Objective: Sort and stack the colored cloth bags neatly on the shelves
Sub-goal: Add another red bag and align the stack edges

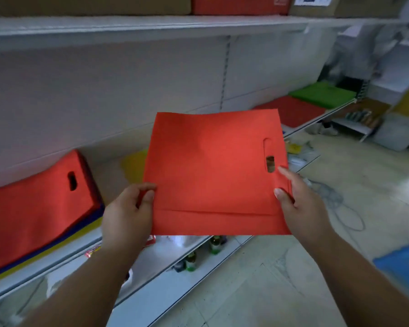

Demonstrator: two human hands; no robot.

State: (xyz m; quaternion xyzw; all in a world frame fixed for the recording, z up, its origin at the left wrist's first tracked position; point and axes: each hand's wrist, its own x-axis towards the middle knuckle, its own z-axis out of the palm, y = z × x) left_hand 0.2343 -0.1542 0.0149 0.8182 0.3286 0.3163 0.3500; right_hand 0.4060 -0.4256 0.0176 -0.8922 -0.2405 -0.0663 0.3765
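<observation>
a white metal shelf [118, 161] runs from the lower left of the frame up toward the right, with a pale tiled floor [293, 267] filling the lower right and cardboard boxes [92, 4] lined along the upper edge on a higher shelf [128, 25]

in the centre of the frame 1 red cloth bag [210, 175] is held flat and spread out in the air above the shelf edge, its cut-out handle toward the right. its left edge is pinched by the left hand [128, 215], thumb on top and fingers curled beneath; its right edge, just below the handle slot, is gripped by the right hand [298, 204]

some sorting can be judged as done: at the left of the frame a stack of red bags [38, 204] lies on the shelf over blue and yellow layers, and a yellow bag [134, 166] is glimpsed behind the held one. toward the upper right, a red pile [293, 112] and a green pile [324, 95] are seen side by side on the same shelf

the held bag has not yet been placed, and it probably belongs on 1 of the 2 red piles. the mixed colours under the left stack suggest that it is not fully sorted. how many bags remain cannot be told; a blurred blue shape [404, 267] at the lower right edge may be another
</observation>
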